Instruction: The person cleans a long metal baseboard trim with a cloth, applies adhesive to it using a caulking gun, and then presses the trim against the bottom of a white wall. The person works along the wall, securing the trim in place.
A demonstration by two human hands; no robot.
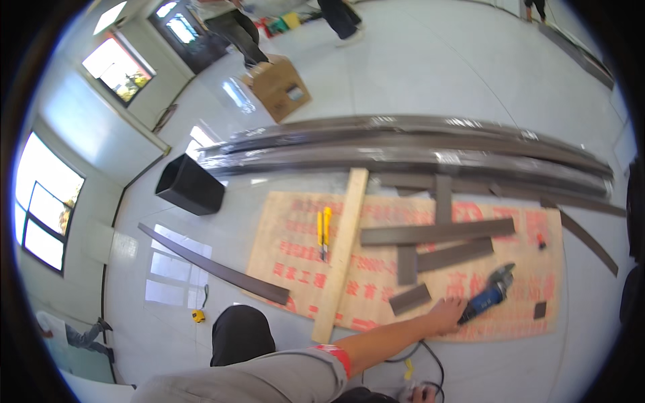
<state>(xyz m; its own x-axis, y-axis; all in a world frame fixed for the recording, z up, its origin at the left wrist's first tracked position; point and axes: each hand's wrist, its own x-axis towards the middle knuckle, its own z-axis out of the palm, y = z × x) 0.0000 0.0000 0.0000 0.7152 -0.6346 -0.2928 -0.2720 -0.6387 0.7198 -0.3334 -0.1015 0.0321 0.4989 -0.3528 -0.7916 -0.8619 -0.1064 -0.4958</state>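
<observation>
My left arm reaches across to the right, and my left hand (pixel 446 317) is closed on the rear of a blue angle grinder (pixel 489 299). The grinder's grey head points up and right, over the printed board (pixel 510 322). At the bottom edge my right hand (pixel 423 394) shows only in part, its fingers curled beside a pale, blurred thing and a black cable (pixel 440 369). Just left of the grinder lies a short brown strip piece (pixel 410 299). Longer brown strips (pixel 437 232) lie crossed beyond it. A small dark square offcut (pixel 539 310) lies to the right.
A wooden batten (pixel 342 255) crosses the board beside yellow utility knives (pixel 326 225). Long plastic-wrapped strips (pixel 403 158) stretch behind. One loose strip (pixel 215 265), a yellow tape measure (pixel 197 316), a black bin (pixel 190 186) and a cardboard box (pixel 279 88) are leftward. Other people stand farther off.
</observation>
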